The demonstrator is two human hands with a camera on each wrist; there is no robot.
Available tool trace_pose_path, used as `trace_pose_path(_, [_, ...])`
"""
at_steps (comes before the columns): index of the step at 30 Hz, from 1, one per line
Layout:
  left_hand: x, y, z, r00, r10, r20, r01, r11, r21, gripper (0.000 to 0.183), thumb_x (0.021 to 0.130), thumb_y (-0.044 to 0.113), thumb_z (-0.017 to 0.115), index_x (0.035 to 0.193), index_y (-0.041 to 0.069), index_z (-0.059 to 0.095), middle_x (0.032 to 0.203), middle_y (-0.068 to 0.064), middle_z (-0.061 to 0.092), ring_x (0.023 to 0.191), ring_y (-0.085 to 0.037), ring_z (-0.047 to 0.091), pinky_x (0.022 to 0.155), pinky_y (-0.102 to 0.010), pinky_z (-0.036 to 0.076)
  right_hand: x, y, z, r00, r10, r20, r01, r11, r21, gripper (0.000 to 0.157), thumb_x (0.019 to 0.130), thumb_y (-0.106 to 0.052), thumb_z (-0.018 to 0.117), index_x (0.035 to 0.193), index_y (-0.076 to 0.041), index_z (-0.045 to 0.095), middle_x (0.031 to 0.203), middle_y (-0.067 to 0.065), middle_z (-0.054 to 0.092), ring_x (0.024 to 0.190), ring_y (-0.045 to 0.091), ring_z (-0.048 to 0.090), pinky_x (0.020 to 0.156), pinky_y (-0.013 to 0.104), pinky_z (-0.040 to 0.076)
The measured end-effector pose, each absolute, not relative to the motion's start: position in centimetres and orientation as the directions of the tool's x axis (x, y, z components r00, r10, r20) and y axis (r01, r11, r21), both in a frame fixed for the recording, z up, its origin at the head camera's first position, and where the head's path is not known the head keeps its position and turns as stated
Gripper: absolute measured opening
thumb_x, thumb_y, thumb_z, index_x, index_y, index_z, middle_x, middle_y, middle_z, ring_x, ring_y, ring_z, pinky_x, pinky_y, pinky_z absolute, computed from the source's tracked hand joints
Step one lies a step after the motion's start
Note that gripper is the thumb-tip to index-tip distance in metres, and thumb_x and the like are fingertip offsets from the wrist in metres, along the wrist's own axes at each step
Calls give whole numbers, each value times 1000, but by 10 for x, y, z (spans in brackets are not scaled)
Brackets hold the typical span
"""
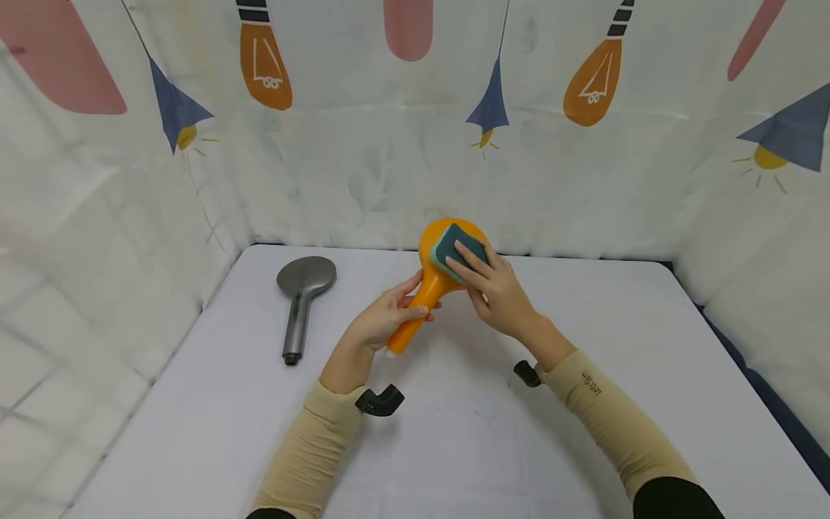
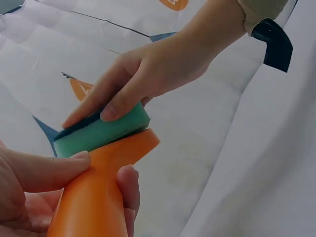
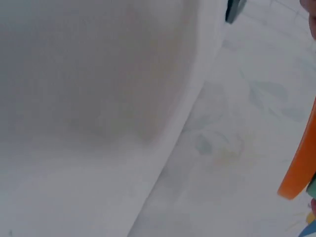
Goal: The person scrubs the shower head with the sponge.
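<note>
My left hand [image 1: 382,313] grips the handle of an orange shower head [image 1: 428,245], which is tilted with its round head up and away. Over that head, my right hand [image 1: 499,292] holds a green sponge [image 1: 443,251] with a dark scouring side. In the left wrist view the thumb lies along the sponge's [image 2: 106,133] near edge, fingers over its dark side, and the light green side lies against the orange head. Only the rim of the shower head [image 3: 298,173] and a corner of the sponge show in the right wrist view.
A grey shower head [image 1: 306,277] lies on the white table [image 1: 454,440], left of my hands. Behind the table hangs a white curtain [image 1: 402,158] printed with lamps and bulbs. A black curved piece [image 1: 380,401] sticks out at each wrist.
</note>
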State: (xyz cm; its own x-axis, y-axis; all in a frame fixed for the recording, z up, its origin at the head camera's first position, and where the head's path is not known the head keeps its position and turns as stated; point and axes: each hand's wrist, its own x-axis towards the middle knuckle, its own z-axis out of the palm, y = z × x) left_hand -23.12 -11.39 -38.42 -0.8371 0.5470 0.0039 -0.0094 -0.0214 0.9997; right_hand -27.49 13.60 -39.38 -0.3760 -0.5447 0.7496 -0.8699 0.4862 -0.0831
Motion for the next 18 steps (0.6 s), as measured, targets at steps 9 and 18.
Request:
trace_pose_path(9, [-230, -110, -386, -809, 587, 25, 25, -7, 1000, 74, 103, -5, 52, 164, 5, 11, 116, -15, 69, 97, -21, 63, 96, -38, 47, -302, 162, -382, -726, -307, 616, -659, 569, -493, 44, 106, -3, 53, 150, -2, 50, 158, 18, 40, 143, 54, 31, 114, 65, 29])
trace_pose_path(18, [-231, -105, -390, -809, 588, 16, 50, 42, 998, 73, 104, -5, 51, 164, 4, 11, 124, -27, 64, 102, -38, 61, 92, -33, 47, -283, 127, -375, -499, -503, 706, -780, 615, -113, 42, 99, -4, 61, 141, -8, 62, 150, 18, 52, 132, 60, 41, 99, 71, 41])
